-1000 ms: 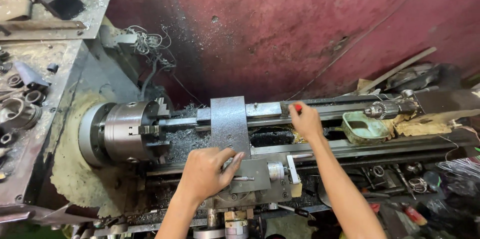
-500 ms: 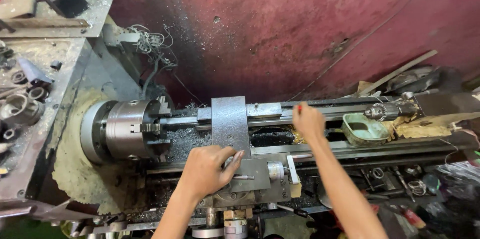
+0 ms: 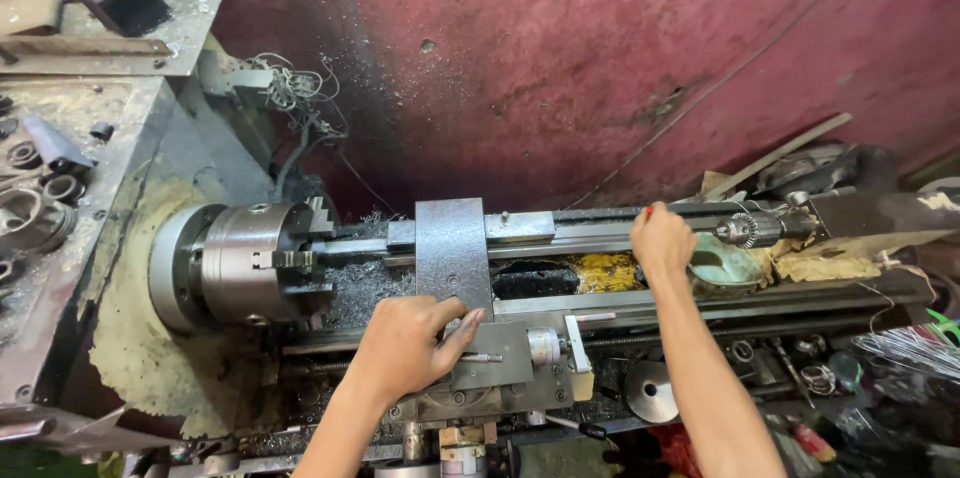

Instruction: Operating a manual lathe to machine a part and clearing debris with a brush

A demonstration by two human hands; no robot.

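The person leans over an old metal lathe, both bare arms stretched out across the bed. The left hand [image 3: 405, 343] lies on the carriage apron [image 3: 500, 358], fingers curled down over something I cannot make out, with the forefinger stretched toward a small pin-like handle [image 3: 480, 358] just past its tip; whether the hand truly clamps anything is hidden under the palm. Straight beyond that hand stands the grey cross-slide plate [image 3: 452, 250], upright and flat. Off to that hand's outer side sits the three-jaw chuck [image 3: 250, 263], its stepped jaws facing the carriage, with a heap of dark metal swarf [image 3: 365, 288] between chuck and plate.

The right hand [image 3: 662, 241] is farther away from the body, closed in a loose fist over the far rail of the bed [image 3: 590, 233], and a slim red-tipped tool [image 3: 648, 210] pokes up from the top of the fist (only the tip shows, so what kind of tool it is I cannot tell). Just beside this hand, on its outer side, is the drill chuck [image 3: 748, 230] of the tailstock, with a greenish dish [image 3: 722, 268] and crumpled yellowed paper [image 3: 830, 263] below it. Near the wrist, toward the body, a round handwheel [image 3: 650, 390] hangs on the front of the machine.
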